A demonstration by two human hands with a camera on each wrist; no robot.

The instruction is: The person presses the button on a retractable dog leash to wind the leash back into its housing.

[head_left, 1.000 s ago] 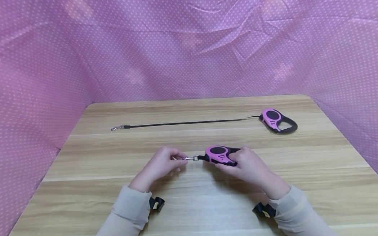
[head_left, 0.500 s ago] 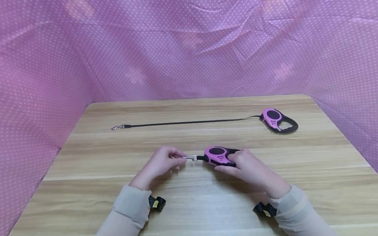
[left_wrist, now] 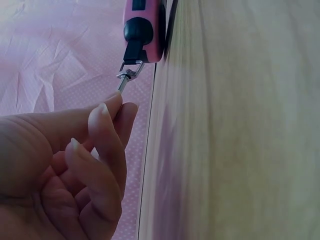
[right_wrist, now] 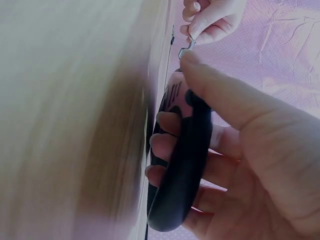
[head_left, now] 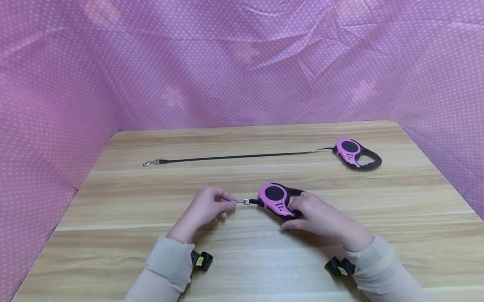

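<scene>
A pink and black retractable dog leash (head_left: 274, 194) is held between both hands near the middle of the table. My right hand (head_left: 318, 213) grips its black handle, fingers curled through the loop in the right wrist view, with the thumb (right_wrist: 220, 90) stretched along the side. Thumb and fingertips of my left hand (head_left: 206, 208) pinch the silver snap hook (left_wrist: 123, 82) at the leash's end. Only a short bit of black strap shows between hook and casing. The hook's far end is hidden in the left fingers.
Farther back on the wooden table (head_left: 106, 251) lies a second pink and black leash (head_left: 350, 147). Its black strap (head_left: 234, 157) runs straight out leftward to a silver hook (head_left: 151, 163). Pink dotted cloth (head_left: 236, 59) hangs behind and at both sides.
The leash casing has shifted slightly left and turned a little, its handle end swinging toward the person. The right thumb now stands lower beside it. My left hand has drifted slightly left with the hook.
</scene>
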